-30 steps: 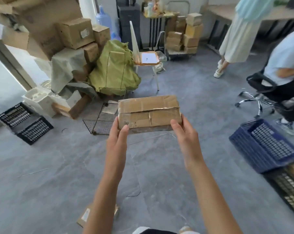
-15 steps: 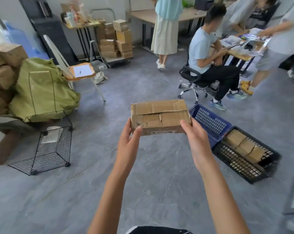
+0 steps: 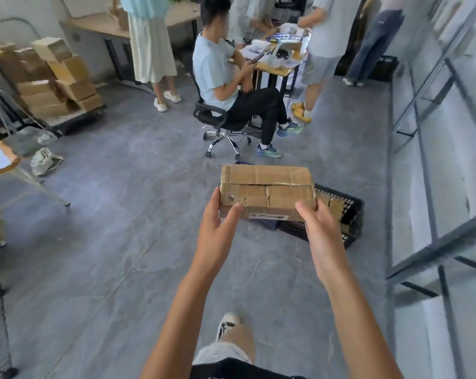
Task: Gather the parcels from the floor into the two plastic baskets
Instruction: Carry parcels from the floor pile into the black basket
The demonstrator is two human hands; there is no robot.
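Note:
I hold a taped brown cardboard parcel (image 3: 267, 191) out in front of me with both hands. My left hand (image 3: 217, 228) grips its left end, thumb on the near face. My right hand (image 3: 317, 228) grips its right end. Directly behind the parcel, on the floor, lies the black plastic basket (image 3: 351, 214) with brown parcels (image 3: 332, 205) inside, mostly hidden by the box. Only a dark blue sliver of the blue basket (image 3: 269, 224) shows under the parcel.
A person sits on a wheeled office chair (image 3: 223, 127) just beyond the baskets, others stand at a table (image 3: 275, 67). Metal shelving (image 3: 433, 165) lines the right side. Stacked cartons (image 3: 53, 80) sit on a trolley at the far left. A white chair (image 3: 4, 165) stands left.
My view has swung right and closer to the baskets. The parcel, still held in both hands, now covers the blue basket and part of the black one.

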